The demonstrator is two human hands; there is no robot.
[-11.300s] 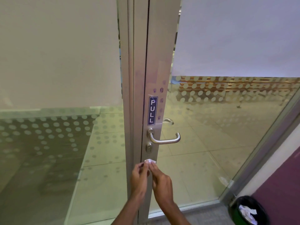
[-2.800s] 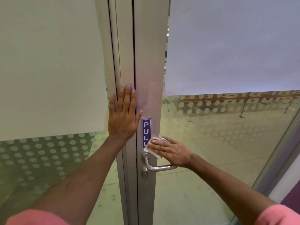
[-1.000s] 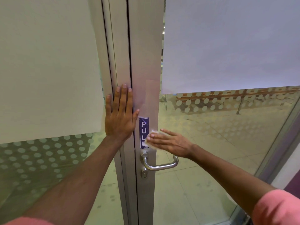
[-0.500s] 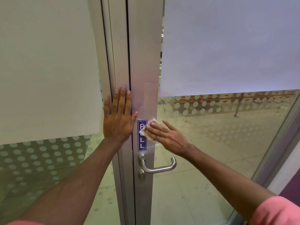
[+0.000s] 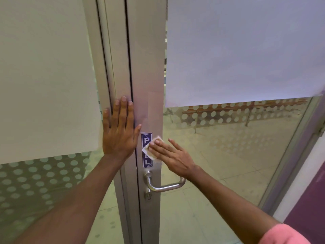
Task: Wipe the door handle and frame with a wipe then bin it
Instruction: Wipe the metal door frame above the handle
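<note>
A silver aluminium door frame [image 5: 146, 71] runs down the middle, with a blue PULL sticker [image 5: 147, 162] on it. Below the sticker sits a silver lever handle [image 5: 165, 186] with a keyhole under it. My right hand [image 5: 171, 155] presses a small white wipe [image 5: 152, 151] flat against the frame, over the middle of the sticker and just above the handle. My left hand [image 5: 120, 131] lies flat, fingers spread and pointing up, on the fixed frame left of the door gap. It holds nothing.
Frosted glass panels [image 5: 44, 76] with dotted bands flank the frame on both sides. A purple wall [image 5: 309, 205] stands at the right edge. Through the glass I see a tiled floor [image 5: 219, 155] and benches. No bin is in view.
Since half a second ago my right hand has held the wipe against the PULL sticker, having risen there from just above the handle a second ago. My left hand stays flat on the frame.
</note>
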